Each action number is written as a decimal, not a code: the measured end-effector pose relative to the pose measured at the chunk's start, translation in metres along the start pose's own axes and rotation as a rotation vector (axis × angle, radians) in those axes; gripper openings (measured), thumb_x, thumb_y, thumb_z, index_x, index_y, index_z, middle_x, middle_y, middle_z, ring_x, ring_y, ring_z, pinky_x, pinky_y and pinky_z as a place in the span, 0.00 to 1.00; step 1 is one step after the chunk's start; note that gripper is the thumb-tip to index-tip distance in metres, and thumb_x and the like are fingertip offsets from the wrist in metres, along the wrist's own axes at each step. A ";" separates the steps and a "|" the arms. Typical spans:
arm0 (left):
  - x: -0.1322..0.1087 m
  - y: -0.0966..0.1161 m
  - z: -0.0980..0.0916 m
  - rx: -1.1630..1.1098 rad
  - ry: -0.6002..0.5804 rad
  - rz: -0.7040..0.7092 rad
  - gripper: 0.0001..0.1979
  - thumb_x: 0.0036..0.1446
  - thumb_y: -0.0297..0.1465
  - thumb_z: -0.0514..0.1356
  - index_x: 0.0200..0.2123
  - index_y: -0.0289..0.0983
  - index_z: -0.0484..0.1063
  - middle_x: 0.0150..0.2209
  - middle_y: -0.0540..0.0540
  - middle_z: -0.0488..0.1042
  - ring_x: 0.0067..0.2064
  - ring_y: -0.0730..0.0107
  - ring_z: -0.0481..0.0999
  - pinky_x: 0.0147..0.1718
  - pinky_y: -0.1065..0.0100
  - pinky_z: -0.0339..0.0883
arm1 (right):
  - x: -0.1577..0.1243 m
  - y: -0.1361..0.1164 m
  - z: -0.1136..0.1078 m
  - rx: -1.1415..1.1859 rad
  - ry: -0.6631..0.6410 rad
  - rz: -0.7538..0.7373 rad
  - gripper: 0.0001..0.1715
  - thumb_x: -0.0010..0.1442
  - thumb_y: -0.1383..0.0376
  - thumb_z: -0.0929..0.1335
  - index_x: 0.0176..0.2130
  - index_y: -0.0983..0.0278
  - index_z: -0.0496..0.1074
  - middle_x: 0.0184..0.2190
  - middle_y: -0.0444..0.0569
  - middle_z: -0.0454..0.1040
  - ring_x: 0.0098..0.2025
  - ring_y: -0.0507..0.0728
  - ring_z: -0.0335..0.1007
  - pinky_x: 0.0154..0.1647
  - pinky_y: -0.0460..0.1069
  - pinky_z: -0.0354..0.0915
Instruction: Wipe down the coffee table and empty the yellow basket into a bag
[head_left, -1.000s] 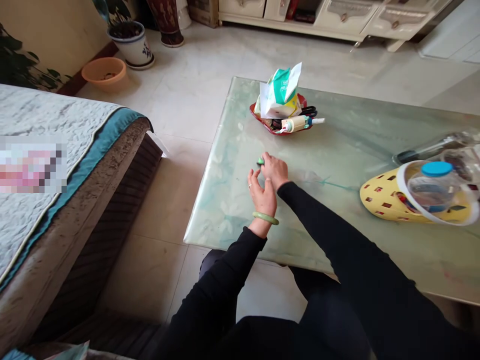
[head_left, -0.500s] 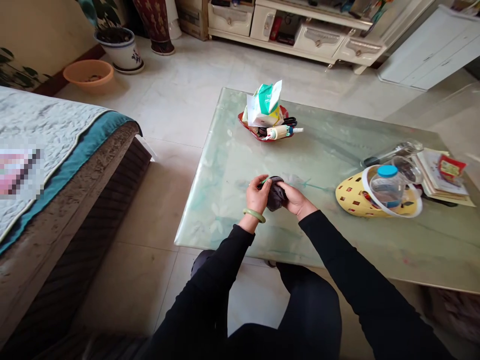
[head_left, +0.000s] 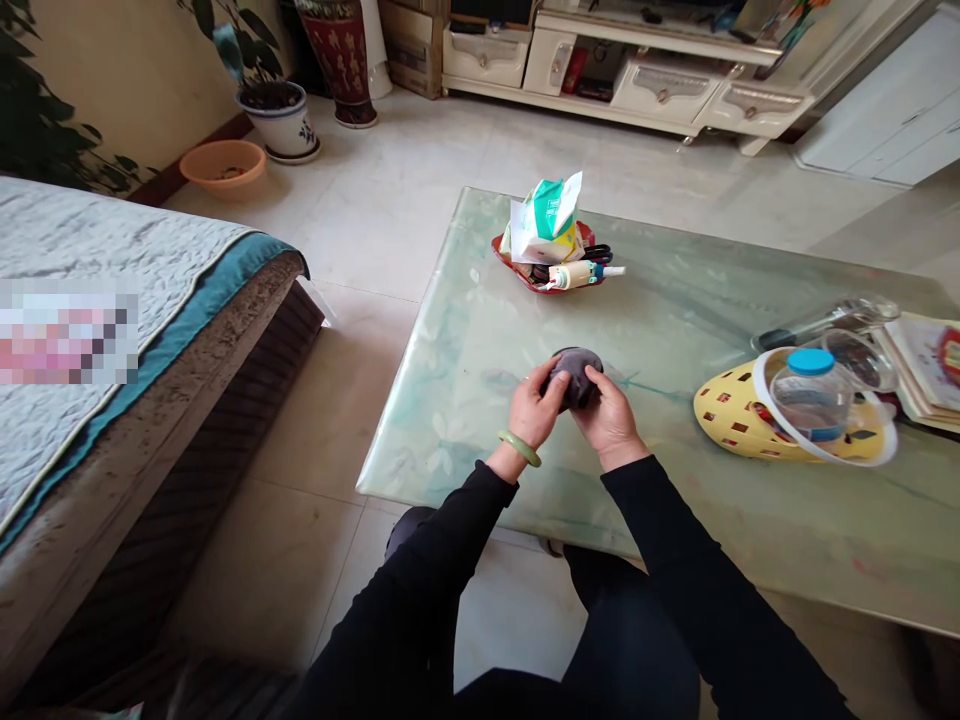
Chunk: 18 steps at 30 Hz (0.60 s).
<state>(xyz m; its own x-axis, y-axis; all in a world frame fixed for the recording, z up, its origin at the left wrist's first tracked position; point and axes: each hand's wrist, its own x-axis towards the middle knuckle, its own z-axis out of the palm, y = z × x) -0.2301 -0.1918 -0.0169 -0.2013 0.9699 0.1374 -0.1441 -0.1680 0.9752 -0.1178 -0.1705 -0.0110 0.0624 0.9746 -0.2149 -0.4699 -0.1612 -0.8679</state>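
A small, rounded bundle of dark grey cloth point(head_left: 580, 366), much like a balled-up pair of socks, is held between both hands just above the coffee table. My left hand point(head_left: 532, 408) grips its left side, thumb lying across the front; a green bangle point(head_left: 520, 447) circles that wrist. On the other side, my right hand point(head_left: 606, 420) holds the bundle with the thumb on its near face and the fingers mostly hidden behind. The bundle's underside is covered by the hands.
The coffee table point(head_left: 442, 400) has a greenish cover. A red tray point(head_left: 504, 257) with a tissue pack point(head_left: 547, 225) and a white tube point(head_left: 574, 275) stands beyond the hands. Right are a yellow basket point(head_left: 724, 405), a blue-lidded jar point(head_left: 810, 395) and books point(head_left: 926, 375). A bed-like seat point(head_left: 165, 240) lies left.
The cloth bundle has turned in my hands and now looks rounder and smoother, its top facing up. The green bit by my left thumb no longer shows. The view has shifted slightly left.
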 end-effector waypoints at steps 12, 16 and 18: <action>-0.016 -0.013 0.014 0.377 -0.053 0.004 0.26 0.62 0.32 0.63 0.63 0.36 0.73 0.68 0.31 0.69 0.69 0.48 0.69 0.68 0.48 0.66 | 0.060 0.007 -0.021 -1.259 0.212 -0.576 0.19 0.66 0.52 0.65 0.39 0.63 0.76 0.46 0.59 0.77 0.53 0.65 0.72 0.57 0.58 0.67; -0.028 -0.012 0.018 0.300 0.050 0.103 0.20 0.66 0.32 0.59 0.59 0.39 0.73 0.65 0.34 0.71 0.69 0.53 0.70 0.65 0.50 0.68 | 0.068 0.011 -0.011 -1.847 -0.168 -0.459 0.14 0.70 0.62 0.63 0.49 0.64 0.75 0.41 0.56 0.80 0.43 0.62 0.75 0.44 0.51 0.65; -0.034 -0.008 0.019 0.258 0.072 0.138 0.17 0.67 0.32 0.58 0.57 0.40 0.73 0.64 0.36 0.72 0.68 0.55 0.71 0.64 0.51 0.70 | 0.085 0.014 0.005 -1.958 -0.123 -0.408 0.17 0.71 0.65 0.63 0.56 0.66 0.71 0.42 0.58 0.81 0.43 0.63 0.77 0.42 0.51 0.63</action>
<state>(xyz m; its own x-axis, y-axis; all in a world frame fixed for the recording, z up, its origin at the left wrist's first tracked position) -0.2036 -0.2205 -0.0262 -0.2710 0.9246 0.2678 0.1384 -0.2379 0.9614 -0.1240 -0.0887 -0.0391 -0.1927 0.9806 0.0367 0.9768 0.1953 -0.0875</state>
